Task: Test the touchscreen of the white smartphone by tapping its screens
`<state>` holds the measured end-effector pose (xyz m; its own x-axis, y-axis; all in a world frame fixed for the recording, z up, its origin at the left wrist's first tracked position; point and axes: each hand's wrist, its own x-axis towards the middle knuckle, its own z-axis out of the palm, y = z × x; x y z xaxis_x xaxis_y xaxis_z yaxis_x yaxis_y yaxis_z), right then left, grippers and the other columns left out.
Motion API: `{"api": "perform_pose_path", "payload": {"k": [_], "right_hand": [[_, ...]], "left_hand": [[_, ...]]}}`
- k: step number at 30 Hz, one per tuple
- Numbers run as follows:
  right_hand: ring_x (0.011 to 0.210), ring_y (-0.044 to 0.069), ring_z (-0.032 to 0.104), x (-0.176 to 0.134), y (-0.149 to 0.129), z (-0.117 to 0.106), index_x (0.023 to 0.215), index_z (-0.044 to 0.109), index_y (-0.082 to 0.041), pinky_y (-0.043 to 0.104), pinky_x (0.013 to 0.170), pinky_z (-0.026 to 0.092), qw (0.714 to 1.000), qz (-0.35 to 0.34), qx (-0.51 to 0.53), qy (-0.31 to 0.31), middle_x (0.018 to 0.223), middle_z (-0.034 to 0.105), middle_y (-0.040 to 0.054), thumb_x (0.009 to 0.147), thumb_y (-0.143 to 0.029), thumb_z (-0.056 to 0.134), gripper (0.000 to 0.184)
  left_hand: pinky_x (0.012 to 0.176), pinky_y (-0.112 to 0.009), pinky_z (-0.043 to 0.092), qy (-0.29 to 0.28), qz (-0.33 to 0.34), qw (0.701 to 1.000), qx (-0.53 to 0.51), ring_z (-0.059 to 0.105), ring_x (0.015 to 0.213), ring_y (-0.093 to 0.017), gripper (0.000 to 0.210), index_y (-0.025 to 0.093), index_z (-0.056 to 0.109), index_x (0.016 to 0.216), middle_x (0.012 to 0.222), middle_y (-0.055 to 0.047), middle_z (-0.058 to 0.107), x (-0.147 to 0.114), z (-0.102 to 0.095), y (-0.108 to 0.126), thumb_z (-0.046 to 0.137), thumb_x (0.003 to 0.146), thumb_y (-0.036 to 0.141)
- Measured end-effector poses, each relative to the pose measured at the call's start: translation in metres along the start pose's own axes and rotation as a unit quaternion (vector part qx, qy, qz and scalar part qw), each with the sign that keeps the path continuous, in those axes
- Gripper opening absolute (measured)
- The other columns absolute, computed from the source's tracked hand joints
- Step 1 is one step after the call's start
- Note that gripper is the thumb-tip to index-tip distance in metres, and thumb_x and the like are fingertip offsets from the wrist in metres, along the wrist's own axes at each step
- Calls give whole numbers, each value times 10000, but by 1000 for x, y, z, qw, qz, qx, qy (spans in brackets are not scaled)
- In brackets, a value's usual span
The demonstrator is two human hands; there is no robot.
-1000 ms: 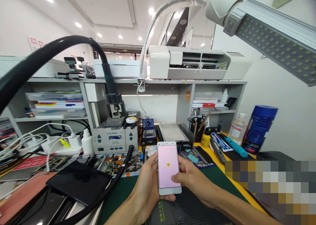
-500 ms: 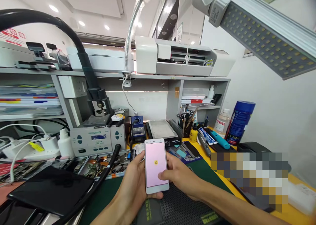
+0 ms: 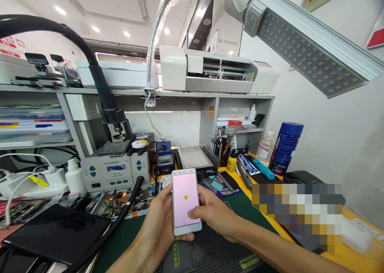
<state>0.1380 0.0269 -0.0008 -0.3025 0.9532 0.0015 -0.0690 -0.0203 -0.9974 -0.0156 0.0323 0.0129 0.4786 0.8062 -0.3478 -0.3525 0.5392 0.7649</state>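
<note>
A white smartphone [image 3: 186, 201] is held upright in the middle of the view, its lit pink screen bearing a small yellow icon. My left hand [image 3: 162, 217] wraps it from the left and below, with fingertips showing under its lower edge. From the right, my right hand [image 3: 213, 213] grips the phone's side, the thumb lying over the lower right of the screen. The fingers behind the phone are hidden. Below the hands lies a dark perforated mat [image 3: 216, 253] on a green work surface [image 3: 252, 217].
At left are a grey hot-air station [image 3: 115, 171], a black hose [image 3: 120, 217], a tray of parts [image 3: 141, 201] and a black panel [image 3: 57, 233]. Behind the phone stands a flat heating plate [image 3: 195, 157]. Tools and bottles [image 3: 265, 149] line the right. An LED lamp [image 3: 309, 49] hangs above.
The whole view has shifted slightly, so everything appears a little further left. Both hands keep the same hold on the phone, and the screen looks the same.
</note>
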Motion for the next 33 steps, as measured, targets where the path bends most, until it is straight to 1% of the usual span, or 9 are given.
{"api": "perform_pose_path", "payload": {"k": [3, 7, 11, 15, 19, 22, 26, 30, 33], "right_hand": [[919, 204, 623, 0, 0, 0, 1168, 560, -180, 313, 769, 470, 1000, -2, -1, 0, 1043, 693, 35, 623, -95, 610, 554], [920, 207, 620, 0, -1, 0, 1163, 563, -177, 315, 771, 466, 1000, -2, -2, 0, 1034, 690, 33, 618, -100, 612, 553], [950, 218, 621, -1, -1, 0, 1167, 564, -179, 320, 786, 463, 1000, 4, -5, 4, 1016, 689, 26, 614, -105, 621, 560], [927, 203, 625, -1, -1, 0, 1147, 567, -172, 298, 750, 455, 1000, 20, 4, 3, 1012, 694, 30, 604, -107, 643, 552], [923, 213, 649, -1, -9, -3, 1197, 544, -196, 285, 691, 472, 998, 42, 36, -36, 1058, 688, 37, 578, -113, 659, 635], [868, 240, 685, -1, -15, -8, 1241, 526, -221, 345, 679, 530, 993, 55, 62, -89, 1064, 684, 40, 572, -127, 683, 693], [767, 226, 697, 0, -20, -14, 1249, 514, -231, 403, 674, 567, 984, 70, 87, -141, 1045, 673, 32, 570, -124, 697, 710], [815, 220, 684, -2, -23, -15, 1230, 535, -241, 365, 676, 562, 982, 75, 95, -147, 1053, 672, 29, 562, -108, 699, 701], [844, 201, 665, -4, -24, -15, 1236, 551, -249, 309, 674, 533, 982, 70, 100, -143, 1025, 677, 19, 568, -100, 681, 697]], "left_hand": [[476, -325, 520, 4, -4, 1000, 1, 626, 706, -242, 544, 152, 677, 1191, 920, -100, 667, 0, 0, 0, 492, 900, 573], [480, -324, 518, -3, -2, 1000, 0, 623, 696, -236, 541, 150, 676, 1194, 929, -100, 667, 0, -1, -1, 495, 902, 567], [493, -340, 525, 1, -1, 1000, 3, 637, 719, -256, 546, 159, 667, 1209, 930, -101, 671, 1, -2, -2, 496, 901, 577], [507, -352, 528, 6, -4, 1000, 3, 640, 734, -261, 571, 157, 651, 1226, 931, -107, 679, 2, -3, -1, 465, 917, 600], [538, -365, 535, -3, -1, 1000, 5, 652, 730, -271, 596, 154, 598, 1291, 915, -118, 695, 0, -5, 1, 484, 917, 603], [574, -400, 547, -14, 6, 1000, 11, 685, 781, -323, 633, 141, 550, 1339, 985, -153, 714, -2, -5, 3, 505, 909, 603], [595, -405, 548, -26, 9, 1000, 13, 694, 745, -315, 656, 126, 515, 1367, 979, -167, 726, -5, -4, 5, 489, 919, 604], [623, -397, 541, -38, 12, 999, 15, 710, 777, -327, 641, 138, 480, 1397, 1023, -166, 728, -8, -3, 4, 472, 936, 582], [642, -373, 526, -66, 16, 997, 20, 715, 779, -325, 640, 122, 496, 1376, 1041, -173, 722, -8, -2, 3, 460, 940, 589]]}}
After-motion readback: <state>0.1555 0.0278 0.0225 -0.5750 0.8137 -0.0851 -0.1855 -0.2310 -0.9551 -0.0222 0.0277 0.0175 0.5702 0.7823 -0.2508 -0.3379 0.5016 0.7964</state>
